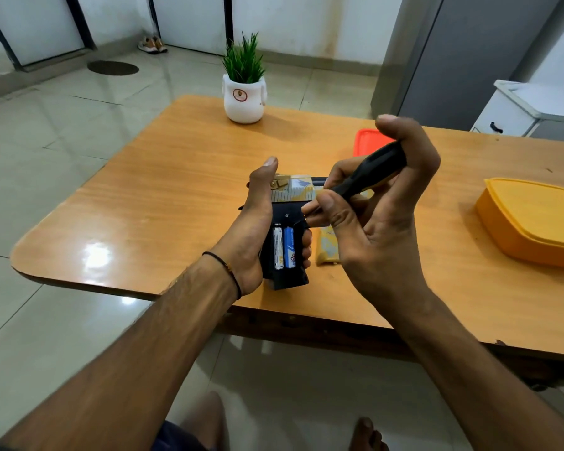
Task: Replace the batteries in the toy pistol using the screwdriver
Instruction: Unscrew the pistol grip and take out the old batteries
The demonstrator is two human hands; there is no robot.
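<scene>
My left hand [253, 222] grips the black handle of the toy pistol [285, 219], which has a yellow and white patterned slide. The battery compartment in the handle lies open and shows two batteries, one white [277, 247] and one blue [289, 247]. In my right hand [381, 203] I hold a black-handled screwdriver [368, 172], its tip pointing down at the pistol's body just above the batteries. The yellow patterned compartment cover [328, 247] lies on the table to the right of the handle.
The wooden table [176, 196] carries a potted plant in a white pot [244, 96] at the back, a red lid [368, 141] behind my right hand and an orange lidded box [534, 219] at the right. A grey cabinet [463, 60] stands behind the table.
</scene>
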